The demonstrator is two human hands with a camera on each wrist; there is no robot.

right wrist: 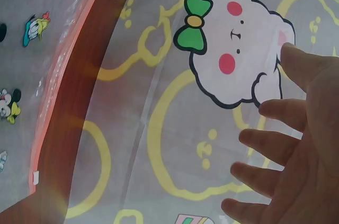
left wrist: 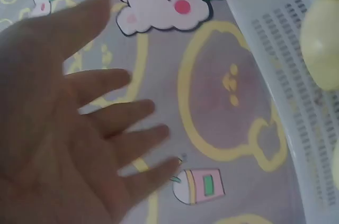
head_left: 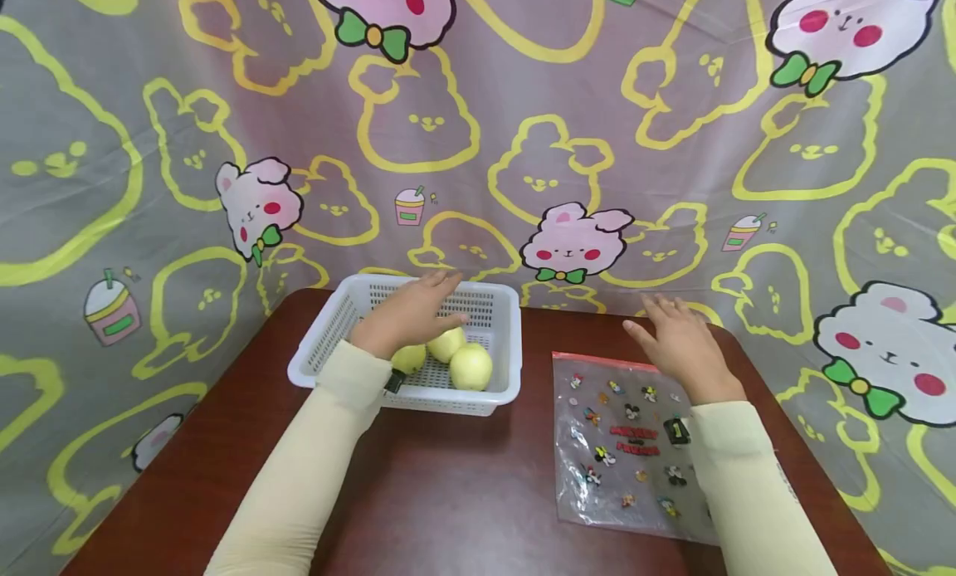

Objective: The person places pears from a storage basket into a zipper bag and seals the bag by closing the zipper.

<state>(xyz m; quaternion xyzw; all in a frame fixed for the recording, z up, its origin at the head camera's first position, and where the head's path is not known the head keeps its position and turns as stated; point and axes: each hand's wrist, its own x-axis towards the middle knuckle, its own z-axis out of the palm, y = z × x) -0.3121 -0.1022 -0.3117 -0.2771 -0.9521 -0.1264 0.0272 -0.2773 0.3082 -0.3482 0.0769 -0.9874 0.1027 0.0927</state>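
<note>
My left hand (head_left: pixel 411 312) hovers over a white plastic basket (head_left: pixel 508 335), its fingers extended and holding nothing. Inside the basket lie several pale yellow-green round fruits (head_left: pixel 470 367), partly hidden behind that hand and sleeve. In the left wrist view the left hand (left wrist: pixel 79 123) shows a bare palm with fingers spread. Above a clear zip bag (head_left: pixel 590 485) printed with cartoon characters, my right hand (head_left: pixel 683 348) is raised with straight fingers. The bag lies flat, its red zip edge at the far side. Nothing is in the right hand (right wrist: pixel 296 150) in the right wrist view.
Both things lie on a dark reddish-brown table (head_left: pixel 448 485), the basket at the back left and the bag on the right. A grey curtain (head_left: pixel 478 144) printed with rabbits and yellow outlines hangs close behind the table and along both sides.
</note>
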